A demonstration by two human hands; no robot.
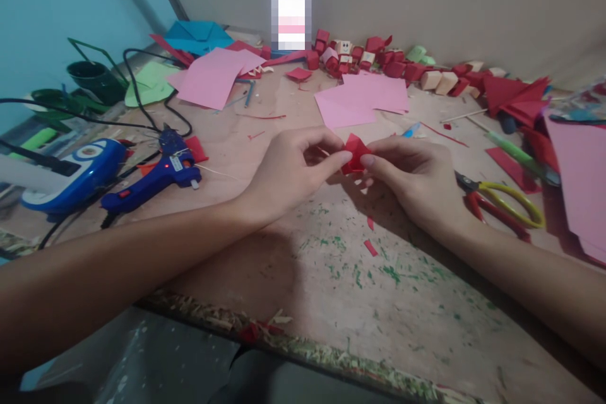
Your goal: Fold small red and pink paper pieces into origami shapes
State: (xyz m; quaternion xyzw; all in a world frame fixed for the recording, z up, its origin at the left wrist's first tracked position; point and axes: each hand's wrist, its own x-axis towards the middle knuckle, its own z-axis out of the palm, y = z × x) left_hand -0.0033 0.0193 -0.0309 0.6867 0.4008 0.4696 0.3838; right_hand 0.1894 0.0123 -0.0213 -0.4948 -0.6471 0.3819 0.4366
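While the left hand (303,161) and right hand (416,170) pinch red paper (354,148), scraps (371,247) dot open room toward the tabletop (345,315)'s near edge.

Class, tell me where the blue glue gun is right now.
In the head view, the blue glue gun lies on the left side of the table, between the blue-and-white device and the person's left hand.

There are two hands (298,161) and one glue gun (158,178)
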